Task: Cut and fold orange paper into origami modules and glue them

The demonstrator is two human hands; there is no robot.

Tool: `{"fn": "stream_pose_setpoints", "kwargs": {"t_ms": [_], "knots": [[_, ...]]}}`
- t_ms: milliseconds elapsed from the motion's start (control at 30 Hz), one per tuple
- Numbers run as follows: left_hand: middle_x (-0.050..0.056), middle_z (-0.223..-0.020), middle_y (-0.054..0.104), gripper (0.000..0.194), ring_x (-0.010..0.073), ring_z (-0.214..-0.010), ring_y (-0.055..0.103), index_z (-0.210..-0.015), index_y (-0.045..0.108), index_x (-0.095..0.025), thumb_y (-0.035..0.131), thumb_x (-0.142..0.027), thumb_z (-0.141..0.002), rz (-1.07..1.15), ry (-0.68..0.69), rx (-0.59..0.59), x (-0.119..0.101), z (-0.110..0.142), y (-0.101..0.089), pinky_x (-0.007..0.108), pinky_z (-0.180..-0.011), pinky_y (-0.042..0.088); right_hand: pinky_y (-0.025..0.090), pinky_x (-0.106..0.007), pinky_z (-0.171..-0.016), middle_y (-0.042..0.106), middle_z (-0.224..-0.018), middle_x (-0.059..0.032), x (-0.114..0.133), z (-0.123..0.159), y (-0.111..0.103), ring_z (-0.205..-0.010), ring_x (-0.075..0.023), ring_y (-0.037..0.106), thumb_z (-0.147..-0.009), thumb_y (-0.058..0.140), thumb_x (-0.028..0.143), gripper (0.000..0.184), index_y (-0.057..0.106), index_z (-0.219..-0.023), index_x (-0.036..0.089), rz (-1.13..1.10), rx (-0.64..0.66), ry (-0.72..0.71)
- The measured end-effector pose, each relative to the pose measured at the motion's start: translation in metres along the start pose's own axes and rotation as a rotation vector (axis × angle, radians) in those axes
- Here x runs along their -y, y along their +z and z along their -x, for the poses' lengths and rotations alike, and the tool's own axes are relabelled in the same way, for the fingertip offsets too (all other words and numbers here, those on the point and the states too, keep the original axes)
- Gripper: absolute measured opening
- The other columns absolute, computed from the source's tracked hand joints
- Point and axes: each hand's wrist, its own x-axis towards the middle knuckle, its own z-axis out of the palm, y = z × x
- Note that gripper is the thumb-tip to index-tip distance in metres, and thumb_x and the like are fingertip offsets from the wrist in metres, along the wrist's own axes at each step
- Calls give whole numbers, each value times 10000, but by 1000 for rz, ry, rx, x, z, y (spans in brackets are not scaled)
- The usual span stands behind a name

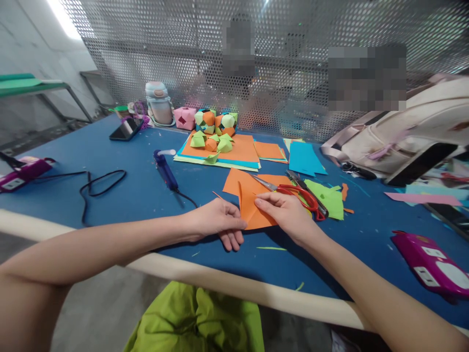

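Observation:
Between my two hands is a sheet of orange paper (252,214), partly folded, with one flap standing up at its left. My left hand (224,221) pinches its lower left corner between thumb and fingers. Higher up on the right side, my right hand (287,211) grips the same sheet with thumb and forefinger. Another orange sheet (231,182) lies flat just behind. Red-handled scissors (307,196) rest beyond my right hand, their blades pointing left over the orange paper. A black utility knife (311,194) lies alongside them, next to green paper scraps (331,199).
Folded paper balls (216,122) and a paper stack (240,149) stand behind, with blue sheets (305,159) to their right. A blue glue gun (166,171) with a cord lies left. Purple power strips (428,261) flank the table; a backpack (410,122) sits back right.

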Motion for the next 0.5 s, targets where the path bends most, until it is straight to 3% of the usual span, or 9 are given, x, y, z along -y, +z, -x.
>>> {"fn": "stream_pose_setpoints", "kwargs": {"t_ms": [233, 500], "knots": [[57, -554, 662, 375, 132, -458, 621, -633, 494, -121, 747, -399, -623, 8, -14, 20, 2, -2, -2, 220, -432, 494, 416, -267, -637, 621, -778, -9, -2, 0, 2, -667, -130, 533, -642, 714, 445, 354, 639, -842, 162, -107, 160, 39], [49, -542, 656, 420, 141, -468, 628, -644, 465, -136, 779, -406, -572, 18, -41, 18, 0, -1, -2, 221, -435, 491, 336, -247, -559, 491, -628, 26, -4, -2, -3, -583, -105, 414, -734, 609, 500, 337, 614, -699, 165, 41, 75, 16]]}}
